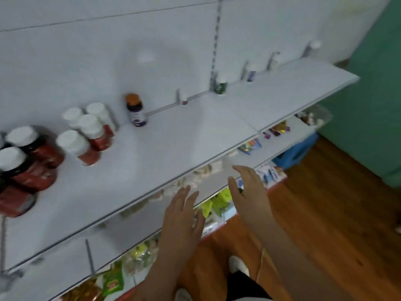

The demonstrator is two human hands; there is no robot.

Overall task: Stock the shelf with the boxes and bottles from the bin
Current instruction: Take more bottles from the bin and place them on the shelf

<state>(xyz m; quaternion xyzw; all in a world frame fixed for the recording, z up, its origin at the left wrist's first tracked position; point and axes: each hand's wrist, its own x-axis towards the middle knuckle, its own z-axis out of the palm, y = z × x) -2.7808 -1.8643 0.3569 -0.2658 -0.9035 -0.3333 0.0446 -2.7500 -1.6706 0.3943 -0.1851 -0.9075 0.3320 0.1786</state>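
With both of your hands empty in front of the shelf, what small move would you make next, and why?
Probably reach down and to the right toward the blue bin on the floor for another item. The left hand and right hand both hang open and hold nothing, and the top shelf has much bare room to the right of the white-capped bottles.

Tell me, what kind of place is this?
Probably a small shop, maybe a pharmacy. White shelves hold rows of pill bottles, and bright packets fill the lower shelves.
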